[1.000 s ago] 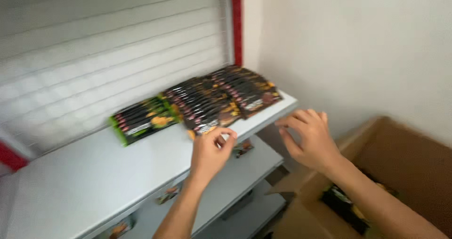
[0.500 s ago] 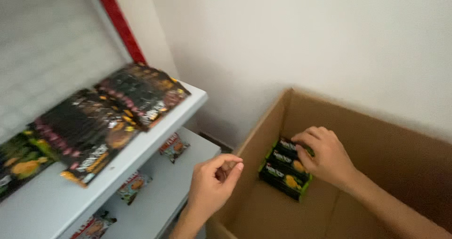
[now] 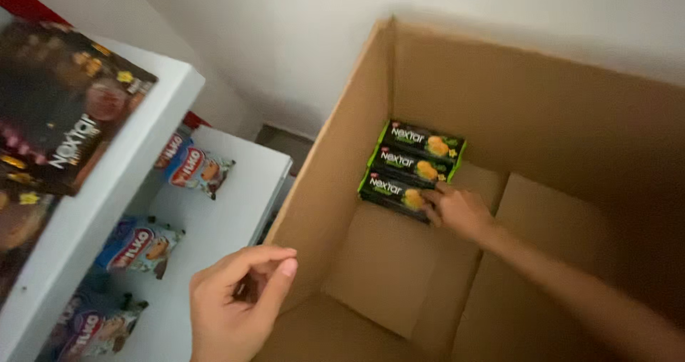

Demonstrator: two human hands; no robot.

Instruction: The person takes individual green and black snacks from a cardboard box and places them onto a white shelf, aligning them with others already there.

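A: Right hand [image 3: 457, 208]?

B: Down inside the cardboard box [image 3: 328, 155], fingertips laid on the near end of the closest green biscuit pack [image 3: 391, 193]. Touching for certain; closed round it or not, cannot tell from here.

A: And the pose?

B: Forearm stretched in from the lower right, wrist low, palm turned down, fingers pointing at the box's left wall.

A: Left hand [image 3: 239, 298]?

B: Outside the box, just beside its near corner. Loosely clenched, thumb meeting forefinger, nothing visible in it. Hangs above the lower shelf [image 3: 235, 212], touching nothing.

A: Where exactly the green packs?

B: Three green biscuit packs [image 3: 417, 164] side by side on the box floor, pressed against the left wall, touching one another. Nothing else to see in the box apart from bare flaps.

A: So how far along, at a guess?

B: Box looks nearly emptied, only those three inside. None lifted clear yet.

A: Further out?

B: Upper shelf [image 3: 128, 155] at left, carrying dark brown packs [image 3: 64, 112] flat along its edge. Below, blue and red snack packets [image 3: 200, 169] lying apart on the lower shelf. Pale wall behind.
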